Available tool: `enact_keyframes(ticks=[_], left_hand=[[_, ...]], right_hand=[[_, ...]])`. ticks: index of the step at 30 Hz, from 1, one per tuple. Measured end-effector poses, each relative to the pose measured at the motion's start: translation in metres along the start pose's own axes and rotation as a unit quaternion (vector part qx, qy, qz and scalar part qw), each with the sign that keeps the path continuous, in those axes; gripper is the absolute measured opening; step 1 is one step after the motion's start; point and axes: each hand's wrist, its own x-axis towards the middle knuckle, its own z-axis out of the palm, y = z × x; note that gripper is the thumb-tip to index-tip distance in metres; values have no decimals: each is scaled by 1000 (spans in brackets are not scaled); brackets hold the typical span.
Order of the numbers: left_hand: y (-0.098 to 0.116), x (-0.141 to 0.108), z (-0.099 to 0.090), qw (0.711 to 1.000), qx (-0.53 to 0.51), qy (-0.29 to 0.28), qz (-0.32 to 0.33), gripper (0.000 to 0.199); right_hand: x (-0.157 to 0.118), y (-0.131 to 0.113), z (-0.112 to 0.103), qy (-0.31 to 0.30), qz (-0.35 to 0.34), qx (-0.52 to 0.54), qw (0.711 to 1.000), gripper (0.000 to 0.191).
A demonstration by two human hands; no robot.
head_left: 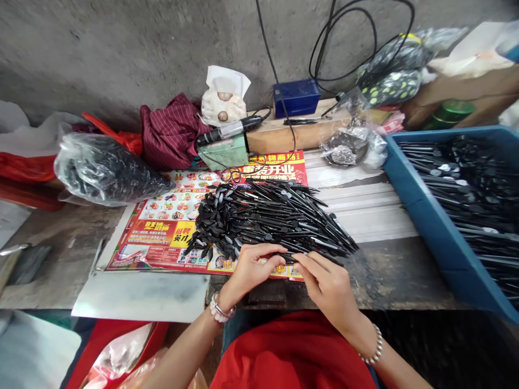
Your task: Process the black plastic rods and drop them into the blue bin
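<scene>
My left hand [254, 266] and my right hand [330, 283] meet at the front edge of the bench, fingertips pinched on a slender black piece [289, 257]. Most of that piece is hidden by the fingers, so its exact kind does not show. Just beyond them spreads a heap of long thin black pieces [267, 213], many with flat rounded or leaf-shaped ends. This heap lies on a red and yellow printed sheet [156, 243]. Bracelets circle both wrists.
On the right a blue bin [436, 216] holds many similar black pieces. A bagged black bundle [107, 167] lies left. Behind the heap a corded cylindrical tool [227, 131] rests on a pale green box [225, 153], near a wooden block [279, 138], tissues [223, 102] and a dark blue box [298, 98].
</scene>
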Motion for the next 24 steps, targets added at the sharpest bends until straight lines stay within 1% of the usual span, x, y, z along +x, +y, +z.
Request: enact_keyframes(ticks=[3,6,10,14,16,17,19,20,21,22,23,24], left_hand=[[-2,-1,0,1000,4,0,25,13],[-4,0,-1,998,10,-7,54,11],[-3,2,-3,997,24,-22,74,12],[2,3,-4,997,43,-27,63,11],[3,3,-4,997,42,-40,47,16],[3,4,-4,997,39,-47,35,19],[1,8,-5,998,32,-53,10,21],[0,11,-5,998,28,-54,1,20],[-2,13,-6,998,26,-53,-4,19],[-4,16,-6,998,25,-54,-7,18],[-5,19,-7,998,28,-56,-7,17],[-7,21,-7,998,33,-57,-6,17]], right_hand=[[-2,1,1,43,-71,-32,996,24],[-3,4,0,50,-97,-39,993,25],[-6,9,3,37,-83,-11,996,26],[-5,12,8,17,-31,34,999,23],[-5,12,0,9,10,72,997,22],[-6,13,-8,10,37,89,995,21],[-18,18,-36,25,113,110,987,19],[-30,23,-54,45,166,110,979,18],[-47,30,-73,75,227,102,966,18],[-69,39,-92,111,292,86,946,20],[-95,50,-110,155,360,64,918,24],[-124,64,-126,201,423,35,883,31]])
